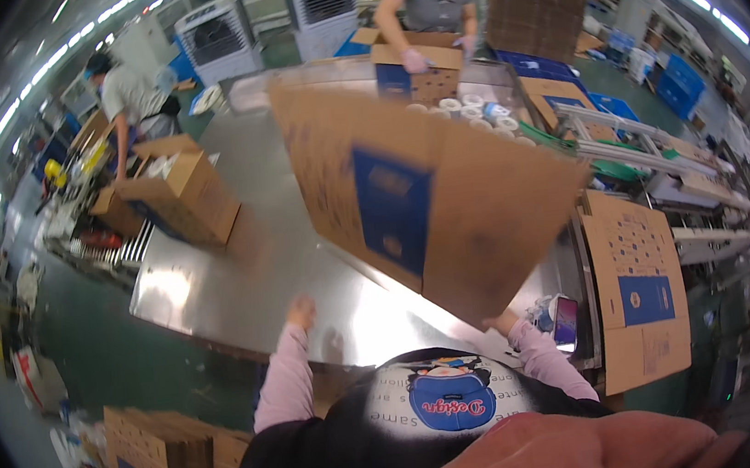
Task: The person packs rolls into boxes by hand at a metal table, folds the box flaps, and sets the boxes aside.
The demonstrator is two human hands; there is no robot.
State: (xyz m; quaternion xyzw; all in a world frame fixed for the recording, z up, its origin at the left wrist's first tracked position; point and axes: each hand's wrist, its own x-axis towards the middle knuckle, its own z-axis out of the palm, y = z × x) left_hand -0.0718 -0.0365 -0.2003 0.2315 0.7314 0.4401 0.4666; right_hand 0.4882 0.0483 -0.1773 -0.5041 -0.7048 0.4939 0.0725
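Observation:
A large brown cardboard box (502, 210) with a blue printed panel is partly opened out and tilted above the metal table (272, 186). My right hand (500, 322) grips its lower corner; the fingertips are partly hidden by the cardboard. My left hand (302, 313) is over the table's near edge, apart from the box. Motion smears its fingers, and nothing can be made out in it. Both my forearms are in light pink sleeves.
A filled open carton (195, 194) stands at the table's left, near a person there. Across the table, another person handles a carton (440, 69) beside several white rolls (474, 112). A phone (566, 323) and flat cardboard (637, 287) lie right; stacked cardboard (156, 462) stands lower left.

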